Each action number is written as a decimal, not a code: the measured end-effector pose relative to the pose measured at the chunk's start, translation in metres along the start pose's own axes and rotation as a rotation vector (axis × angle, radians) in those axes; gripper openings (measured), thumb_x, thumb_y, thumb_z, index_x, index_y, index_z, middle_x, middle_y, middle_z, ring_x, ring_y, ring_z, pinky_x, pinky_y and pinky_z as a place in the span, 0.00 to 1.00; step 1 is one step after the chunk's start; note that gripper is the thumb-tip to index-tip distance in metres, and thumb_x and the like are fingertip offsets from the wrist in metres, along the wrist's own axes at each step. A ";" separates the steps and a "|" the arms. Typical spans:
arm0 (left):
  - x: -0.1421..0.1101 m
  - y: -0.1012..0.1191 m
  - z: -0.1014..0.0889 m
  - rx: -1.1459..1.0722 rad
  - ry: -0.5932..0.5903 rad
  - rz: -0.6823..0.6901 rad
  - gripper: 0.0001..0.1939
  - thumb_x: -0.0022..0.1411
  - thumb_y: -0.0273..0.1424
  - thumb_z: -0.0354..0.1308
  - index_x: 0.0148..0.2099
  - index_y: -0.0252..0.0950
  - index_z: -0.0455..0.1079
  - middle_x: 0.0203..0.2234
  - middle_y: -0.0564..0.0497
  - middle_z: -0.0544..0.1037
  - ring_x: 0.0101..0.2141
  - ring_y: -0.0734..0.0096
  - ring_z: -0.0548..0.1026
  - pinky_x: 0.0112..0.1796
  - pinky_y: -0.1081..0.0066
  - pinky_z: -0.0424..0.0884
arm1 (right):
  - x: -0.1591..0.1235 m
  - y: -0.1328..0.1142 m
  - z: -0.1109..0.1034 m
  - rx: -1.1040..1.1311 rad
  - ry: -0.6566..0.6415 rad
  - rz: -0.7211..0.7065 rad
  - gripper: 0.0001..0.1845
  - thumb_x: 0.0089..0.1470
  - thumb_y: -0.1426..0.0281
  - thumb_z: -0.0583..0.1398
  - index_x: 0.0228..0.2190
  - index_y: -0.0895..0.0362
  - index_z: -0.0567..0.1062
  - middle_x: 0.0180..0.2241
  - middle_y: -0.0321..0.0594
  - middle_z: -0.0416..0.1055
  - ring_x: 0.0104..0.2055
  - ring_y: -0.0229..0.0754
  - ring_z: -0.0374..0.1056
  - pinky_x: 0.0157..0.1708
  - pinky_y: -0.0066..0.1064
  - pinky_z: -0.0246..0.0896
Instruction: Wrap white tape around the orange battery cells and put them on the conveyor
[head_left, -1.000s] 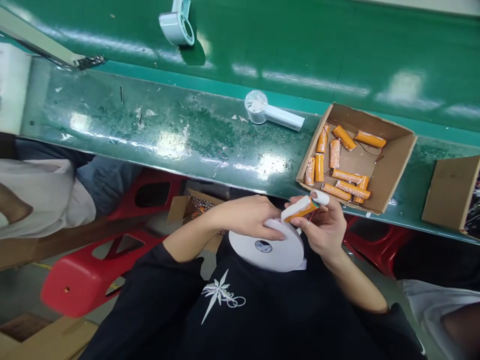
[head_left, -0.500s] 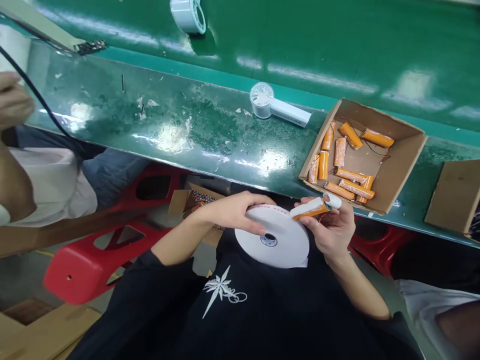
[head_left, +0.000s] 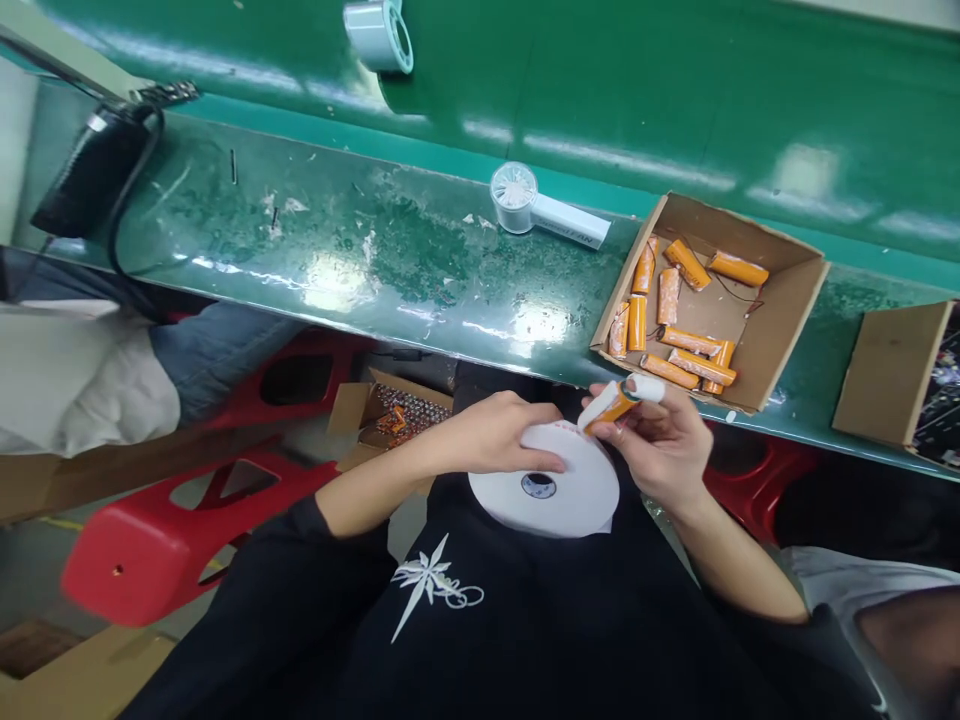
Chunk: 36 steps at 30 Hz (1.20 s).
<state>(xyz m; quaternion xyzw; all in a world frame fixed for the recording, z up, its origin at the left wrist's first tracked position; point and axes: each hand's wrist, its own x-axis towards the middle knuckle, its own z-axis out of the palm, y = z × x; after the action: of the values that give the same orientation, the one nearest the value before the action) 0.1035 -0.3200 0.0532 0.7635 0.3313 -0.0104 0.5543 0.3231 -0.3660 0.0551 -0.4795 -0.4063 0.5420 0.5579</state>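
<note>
In my lap, against my dark shirt, rests a large white roll of tape (head_left: 570,495). My left hand (head_left: 517,437) grips the roll's upper left, thumb across its face and fingers behind the rim. My right hand (head_left: 667,440) pinches an orange battery (head_left: 616,408) at the roll's upper right edge. White tape lies along the battery's side, and a white wrap covers one finger of that hand. Beyond it, a cardboard box (head_left: 784,335) on the bench holds several orange batteries (head_left: 686,265), some with wires and white patches.
A handheld fan (head_left: 555,215) lies on the green bench (head_left: 420,260), with a pale blue fan part (head_left: 379,38) farther back. At left are a black cylindrical tool (head_left: 94,170) and a red stool (head_left: 135,555). Another box (head_left: 892,375) stands right. People sit on both sides.
My left hand has slid rightward over the roll. The battery in my right hand has tilted steeper and shifted slightly left. A neighbour's hand has left view at left, and the black tool now shows.
</note>
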 end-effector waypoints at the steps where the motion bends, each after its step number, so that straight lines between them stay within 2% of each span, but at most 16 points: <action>1: 0.001 0.005 0.004 0.013 -0.041 0.051 0.19 0.67 0.49 0.69 0.48 0.39 0.79 0.31 0.52 0.83 0.32 0.66 0.81 0.33 0.72 0.66 | 0.006 -0.010 0.002 -0.020 0.044 -0.048 0.25 0.52 0.67 0.77 0.48 0.46 0.74 0.43 0.38 0.85 0.42 0.53 0.85 0.41 0.46 0.86; 4: -0.004 0.019 0.003 0.012 -0.138 0.169 0.18 0.69 0.48 0.68 0.50 0.40 0.80 0.33 0.51 0.84 0.33 0.67 0.81 0.34 0.72 0.68 | 0.027 -0.042 0.003 -0.107 0.205 -0.176 0.36 0.50 0.59 0.78 0.56 0.39 0.70 0.55 0.36 0.79 0.57 0.59 0.80 0.51 0.52 0.83; 6: -0.017 0.016 -0.017 -0.004 -0.052 0.122 0.21 0.68 0.51 0.68 0.52 0.41 0.80 0.37 0.51 0.85 0.36 0.66 0.82 0.39 0.72 0.71 | 0.036 -0.058 -0.008 -0.143 0.243 -0.276 0.37 0.49 0.58 0.79 0.56 0.35 0.71 0.60 0.33 0.74 0.61 0.60 0.78 0.54 0.53 0.82; 8: -0.036 -0.004 -0.050 0.020 0.239 -0.007 0.26 0.66 0.55 0.68 0.55 0.42 0.80 0.44 0.51 0.86 0.42 0.63 0.82 0.45 0.70 0.74 | 0.039 -0.065 -0.027 -0.144 0.271 -0.402 0.33 0.50 0.64 0.79 0.54 0.35 0.76 0.59 0.31 0.74 0.58 0.57 0.80 0.55 0.51 0.82; 10: -0.055 -0.037 -0.091 0.108 0.629 -0.161 0.29 0.65 0.56 0.68 0.57 0.43 0.78 0.52 0.51 0.84 0.50 0.58 0.81 0.53 0.65 0.75 | 0.040 -0.064 -0.051 -0.143 0.338 -0.488 0.29 0.49 0.71 0.79 0.51 0.38 0.82 0.57 0.32 0.75 0.52 0.53 0.82 0.52 0.47 0.83; 11: -0.063 -0.055 -0.112 0.167 0.774 -0.240 0.29 0.66 0.56 0.66 0.59 0.43 0.77 0.56 0.50 0.82 0.53 0.55 0.79 0.56 0.62 0.74 | 0.041 -0.061 -0.063 -0.143 0.384 -0.504 0.29 0.48 0.72 0.79 0.50 0.40 0.84 0.57 0.33 0.76 0.50 0.52 0.83 0.50 0.45 0.84; 12: -0.070 -0.073 -0.133 0.231 0.894 -0.316 0.29 0.66 0.57 0.64 0.58 0.43 0.77 0.56 0.49 0.82 0.55 0.54 0.78 0.58 0.60 0.74 | 0.041 -0.057 -0.074 -0.141 0.431 -0.504 0.28 0.46 0.73 0.80 0.48 0.40 0.85 0.56 0.33 0.76 0.48 0.52 0.84 0.48 0.45 0.84; 15: -0.078 -0.107 -0.180 0.373 1.038 -0.454 0.31 0.73 0.57 0.54 0.59 0.35 0.74 0.56 0.45 0.81 0.59 0.56 0.75 0.63 0.58 0.69 | 0.041 -0.046 -0.098 -0.136 0.549 -0.424 0.34 0.33 0.74 0.83 0.44 0.40 0.87 0.46 0.36 0.81 0.45 0.56 0.84 0.47 0.50 0.84; 18: -0.051 -0.105 -0.197 0.482 1.039 -0.394 0.31 0.77 0.50 0.50 0.62 0.27 0.71 0.60 0.43 0.78 0.64 0.57 0.69 0.70 0.57 0.57 | 0.034 -0.042 -0.106 -0.165 0.570 -0.304 0.37 0.25 0.75 0.84 0.42 0.42 0.87 0.36 0.42 0.84 0.43 0.66 0.84 0.44 0.57 0.84; 20: -0.014 -0.092 -0.193 0.533 0.981 -0.290 0.26 0.76 0.47 0.53 0.61 0.30 0.72 0.62 0.44 0.77 0.65 0.58 0.68 0.72 0.56 0.55 | 0.029 -0.043 -0.106 -0.175 0.499 -0.265 0.35 0.30 0.74 0.83 0.43 0.42 0.86 0.37 0.47 0.85 0.43 0.69 0.84 0.38 0.56 0.85; 23: 0.049 -0.071 -0.182 0.649 0.786 -0.053 0.23 0.71 0.45 0.62 0.61 0.37 0.74 0.65 0.43 0.75 0.69 0.52 0.64 0.72 0.51 0.54 | 0.024 -0.046 -0.103 -0.197 0.382 -0.297 0.32 0.39 0.72 0.80 0.48 0.45 0.84 0.40 0.46 0.87 0.43 0.63 0.85 0.35 0.47 0.86; 25: 0.083 -0.064 -0.178 0.754 0.653 0.075 0.28 0.66 0.45 0.68 0.62 0.37 0.72 0.69 0.39 0.71 0.72 0.45 0.58 0.73 0.46 0.50 | 0.020 -0.046 -0.105 -0.217 0.332 -0.336 0.30 0.42 0.72 0.79 0.49 0.48 0.83 0.41 0.44 0.87 0.43 0.59 0.85 0.37 0.43 0.87; 27: 0.105 -0.064 -0.179 0.821 0.595 0.121 0.32 0.63 0.46 0.71 0.63 0.35 0.71 0.69 0.36 0.68 0.71 0.41 0.57 0.73 0.45 0.50 | 0.013 -0.045 -0.111 -0.226 0.301 -0.345 0.29 0.45 0.73 0.79 0.49 0.51 0.82 0.42 0.45 0.87 0.44 0.57 0.85 0.40 0.41 0.87; 31: 0.135 -0.072 -0.201 0.854 0.637 0.126 0.42 0.60 0.55 0.71 0.65 0.34 0.68 0.68 0.34 0.67 0.68 0.41 0.59 0.73 0.46 0.52 | -0.001 -0.036 -0.125 -0.208 0.291 -0.247 0.25 0.51 0.68 0.78 0.50 0.52 0.81 0.43 0.47 0.86 0.43 0.55 0.85 0.41 0.37 0.87; 33: 0.153 -0.070 -0.217 0.848 0.715 0.072 0.40 0.64 0.56 0.67 0.66 0.34 0.68 0.66 0.36 0.68 0.68 0.42 0.60 0.72 0.47 0.55 | -0.001 -0.033 -0.127 -0.199 0.287 -0.200 0.25 0.53 0.65 0.78 0.51 0.52 0.80 0.44 0.48 0.86 0.44 0.55 0.85 0.43 0.37 0.86; 36: 0.185 -0.060 -0.237 0.856 0.808 -0.041 0.32 0.73 0.52 0.56 0.66 0.34 0.68 0.64 0.36 0.71 0.65 0.45 0.63 0.67 0.49 0.63 | 0.005 -0.035 -0.122 -0.207 0.249 -0.200 0.27 0.53 0.62 0.78 0.52 0.52 0.79 0.45 0.48 0.86 0.45 0.54 0.85 0.43 0.37 0.86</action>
<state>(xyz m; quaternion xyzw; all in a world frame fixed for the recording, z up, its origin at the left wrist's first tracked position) 0.1335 -0.0168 0.0238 0.8562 0.4972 0.1380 0.0260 0.4499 -0.3712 0.0634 -0.5550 -0.4333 0.3759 0.6025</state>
